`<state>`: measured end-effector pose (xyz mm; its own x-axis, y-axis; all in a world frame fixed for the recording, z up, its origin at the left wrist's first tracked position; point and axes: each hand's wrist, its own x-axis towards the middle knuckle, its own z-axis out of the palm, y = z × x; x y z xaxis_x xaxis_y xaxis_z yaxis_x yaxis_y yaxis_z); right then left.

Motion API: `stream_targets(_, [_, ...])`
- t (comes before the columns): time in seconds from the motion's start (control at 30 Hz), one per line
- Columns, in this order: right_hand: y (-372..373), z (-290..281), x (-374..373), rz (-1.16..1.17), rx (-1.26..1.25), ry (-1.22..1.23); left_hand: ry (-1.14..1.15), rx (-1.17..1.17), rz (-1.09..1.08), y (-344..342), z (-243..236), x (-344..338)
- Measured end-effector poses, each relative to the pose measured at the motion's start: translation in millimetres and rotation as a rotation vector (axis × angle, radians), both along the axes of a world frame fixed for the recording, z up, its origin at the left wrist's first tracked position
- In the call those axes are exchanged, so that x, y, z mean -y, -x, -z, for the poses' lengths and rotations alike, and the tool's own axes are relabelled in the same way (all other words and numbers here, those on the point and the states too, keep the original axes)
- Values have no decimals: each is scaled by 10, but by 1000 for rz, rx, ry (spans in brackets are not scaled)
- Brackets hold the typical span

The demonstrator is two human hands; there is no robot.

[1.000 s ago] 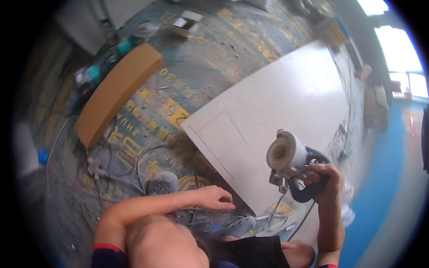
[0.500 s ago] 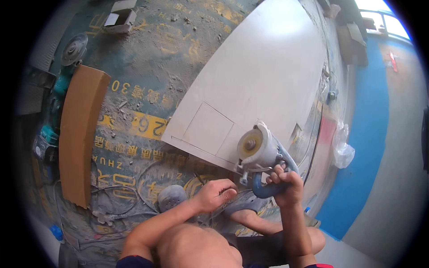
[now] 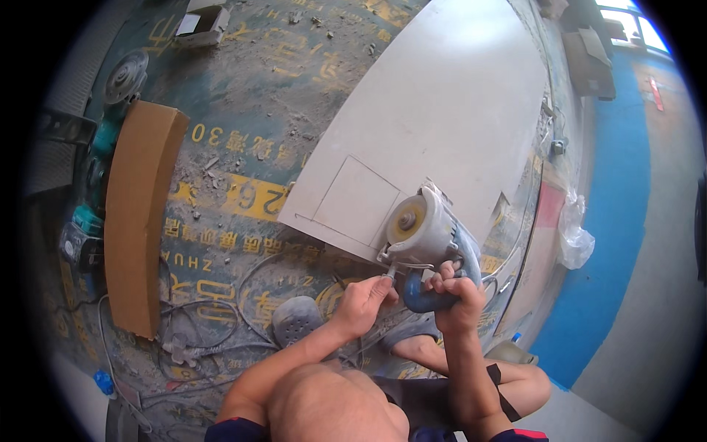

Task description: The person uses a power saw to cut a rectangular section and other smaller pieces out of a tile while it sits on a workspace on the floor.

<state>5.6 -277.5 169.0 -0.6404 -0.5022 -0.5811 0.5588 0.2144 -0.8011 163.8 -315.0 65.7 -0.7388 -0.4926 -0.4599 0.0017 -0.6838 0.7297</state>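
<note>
A dusty grey circular cutting saw (image 3: 421, 230) with a blue handle is held up over the near corner of a large white tile (image 3: 434, 118) that lies on the floor. My right hand (image 3: 458, 295) grips the blue handle from below. My left hand (image 3: 363, 302) pinches a small metal part at the saw's base, just left of the handle. A rectangle is scored into the tile's near corner, beside the saw.
A long brown cardboard box (image 3: 136, 214) lies on the left, with power tools (image 3: 85, 221) beside it. Cables (image 3: 213, 324) and a grey clog (image 3: 294, 320) lie on the dusty green patterned sheet (image 3: 250, 96). A plastic bag (image 3: 573, 236) and blue floor are at right.
My left hand rose from the floor area to the saw's base. The saw and my right hand shifted left over the tile's near corner as the view turned.
</note>
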Motion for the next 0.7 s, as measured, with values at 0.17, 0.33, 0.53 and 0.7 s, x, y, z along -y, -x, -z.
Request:
stream_targets(0.17, [-31,15,6,-28,-9,0,28,18,-23,-13,41,-39])
stream_targets(0.33, [-46,5,32,-23,-5,-18,7,19,-27,-15,44,-49])
stream_targets(0.53, [-78,-46,101,-53,-41,-63,-18,16,-25,-16,32,-57])
stream_targets(0.7, [-67,-21,112,-62,-44,-76,-30,25,-21,-15,33,-45])
